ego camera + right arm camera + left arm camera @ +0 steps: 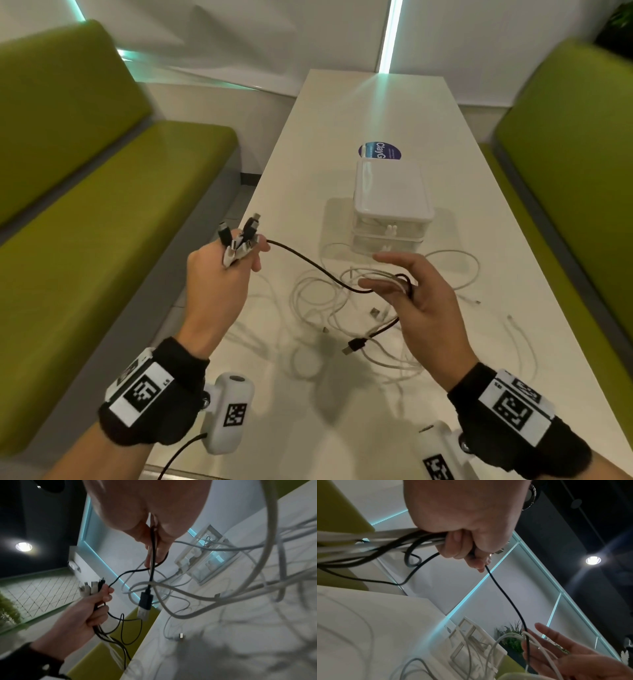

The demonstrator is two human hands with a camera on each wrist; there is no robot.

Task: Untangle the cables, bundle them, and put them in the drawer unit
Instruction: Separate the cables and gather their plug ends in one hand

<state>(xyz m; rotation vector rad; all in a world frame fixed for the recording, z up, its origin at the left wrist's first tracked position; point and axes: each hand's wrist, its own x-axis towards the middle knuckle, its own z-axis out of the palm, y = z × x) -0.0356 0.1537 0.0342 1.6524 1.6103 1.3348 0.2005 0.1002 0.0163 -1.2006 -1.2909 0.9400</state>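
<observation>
My left hand (222,274) is raised over the table's left edge and grips a bunch of cable ends (239,236), black and white plugs sticking up past the fingers. A black cable (308,260) runs from it to my right hand (428,308), whose fingers are spread nearly straight, palm turned left. Black and white strands hang over those fingers, and a black USB plug (356,344) dangles below. A tangle of white cables (325,298) lies on the table. The white translucent drawer unit (390,205) stands behind, both drawers closed.
The long white table (376,102) has green benches on the left (85,205) and right (565,154). A blue round sticker (380,150) lies behind the drawer unit. One loose white cable (524,342) trails near the table's right edge.
</observation>
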